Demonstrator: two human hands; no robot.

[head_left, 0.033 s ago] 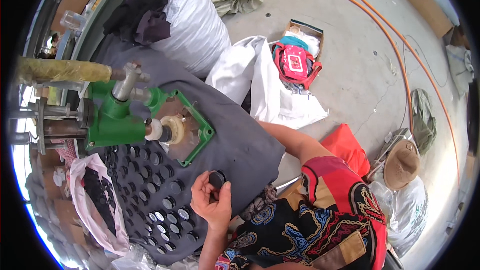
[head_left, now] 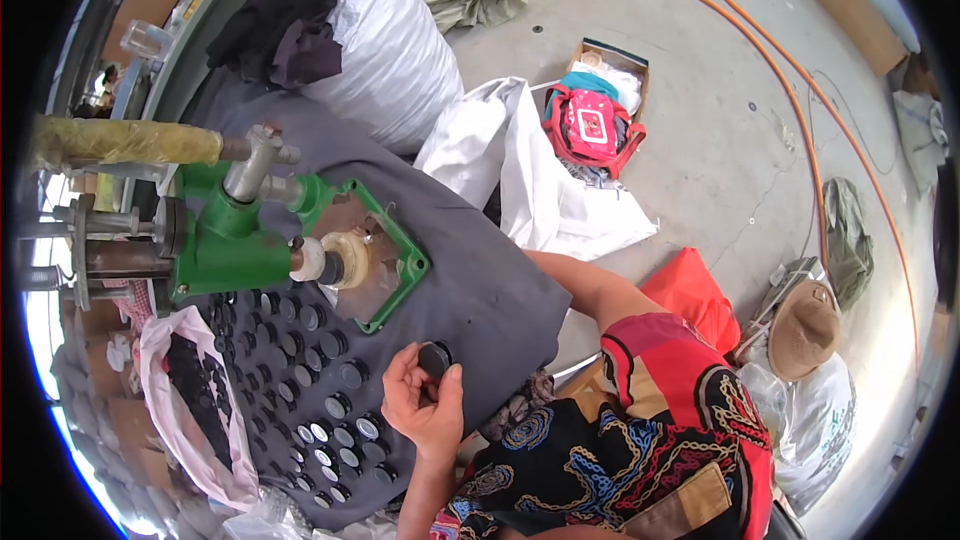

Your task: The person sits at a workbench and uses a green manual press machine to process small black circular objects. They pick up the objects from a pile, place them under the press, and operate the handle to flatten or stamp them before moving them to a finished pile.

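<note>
In my left hand a round black cap is pinched between thumb and fingers, just above the grey cloth on the table. Left of it, several round black caps lie spread over the cloth, a few with shiny silver tops. Beyond the hand stands a green hand press with a yellow-wrapped lever. My right forearm reaches past the table's edge toward a white woven sack. The right hand itself is hidden there.
A pink-white bag of dark pieces lies at the left. Behind the press stands a full white sack with dark cloth on top. A box with a pink pack, an orange hose and a brown hat are on the right.
The white woven sack's upper folds have shifted slightly, and my right forearm has moved a little right and down. My left hand stays still with its cap.
</note>
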